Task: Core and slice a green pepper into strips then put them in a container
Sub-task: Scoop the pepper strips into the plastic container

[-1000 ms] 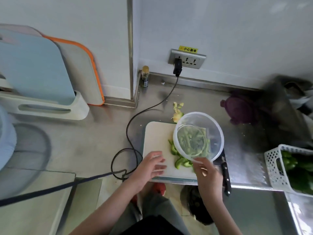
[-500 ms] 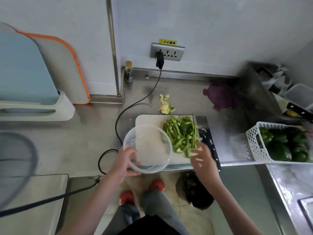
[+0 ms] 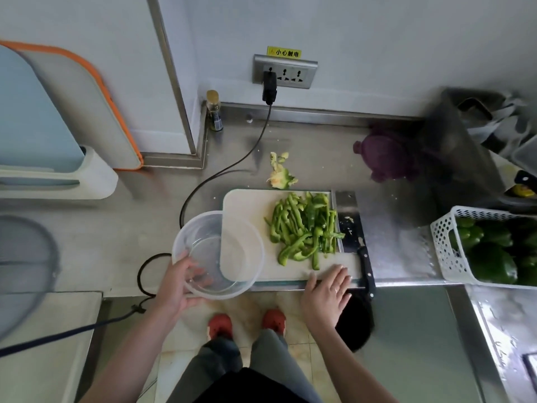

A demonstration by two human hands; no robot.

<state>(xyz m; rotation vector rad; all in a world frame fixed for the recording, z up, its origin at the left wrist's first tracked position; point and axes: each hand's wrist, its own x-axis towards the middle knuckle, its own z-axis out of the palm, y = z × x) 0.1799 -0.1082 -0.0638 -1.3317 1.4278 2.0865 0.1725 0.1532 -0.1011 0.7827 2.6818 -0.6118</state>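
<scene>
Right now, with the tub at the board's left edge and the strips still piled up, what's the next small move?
Probably sweep the right hand up behind the pepper strips and push them left toward the clear container. The left hand grips it at the cutting board's left edge, and it looks empty. The hand lies flat, holding nothing.

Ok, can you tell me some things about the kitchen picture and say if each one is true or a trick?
1. The left hand holds the clear container. True.
2. The container is full of pepper strips. False: it is empty; the pepper strips lie on the cutting board.
3. The right hand is gripping the knife. False: it lies flat and open at the board's near edge; the knife rests beside the board.
4. Whole green peppers sit in a white basket. True.
5. The pepper core lies behind the board. True.
</scene>
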